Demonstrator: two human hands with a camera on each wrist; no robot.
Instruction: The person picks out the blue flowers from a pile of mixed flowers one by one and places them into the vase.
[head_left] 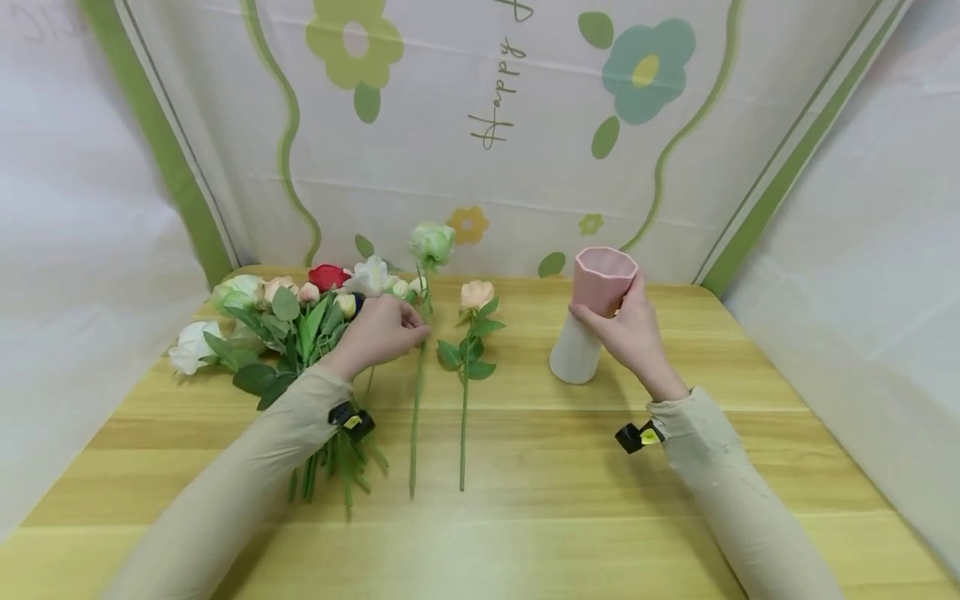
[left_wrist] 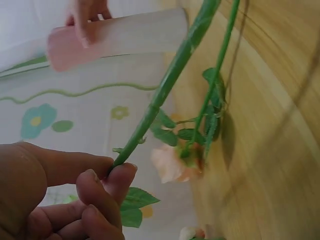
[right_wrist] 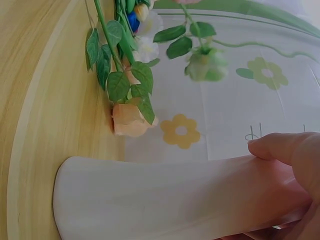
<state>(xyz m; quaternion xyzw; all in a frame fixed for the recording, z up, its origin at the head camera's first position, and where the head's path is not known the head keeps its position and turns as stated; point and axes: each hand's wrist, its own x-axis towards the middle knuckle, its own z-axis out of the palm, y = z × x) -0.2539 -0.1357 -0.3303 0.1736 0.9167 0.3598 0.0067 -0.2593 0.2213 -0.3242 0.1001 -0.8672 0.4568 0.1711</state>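
With the left grip (head_left: pixel 381 333), left of the frame's centre, I pinch the stem (head_left: pixel 417 400) of the pale green flower (head_left: pixel 432 243) between thumb and fingertips. The right grip (head_left: pixel 632 329), right of the centre, is clamped around the pink upper part of the vase (head_left: pixel 576 354), whose white foot appears to rest on the tabletop (head_left: pixel 525 533). I think the pinch is the weaker point: the flower head, being on top, could turn the thin stem. The long lower end could also sweep the peach rose (head_left: pixel 477 295) lying just beside it, or the bunch (head_left: pixel 285 333) at left could catch it (leaves hook easily). Holding the vase so high, a sideways pull might tip it.
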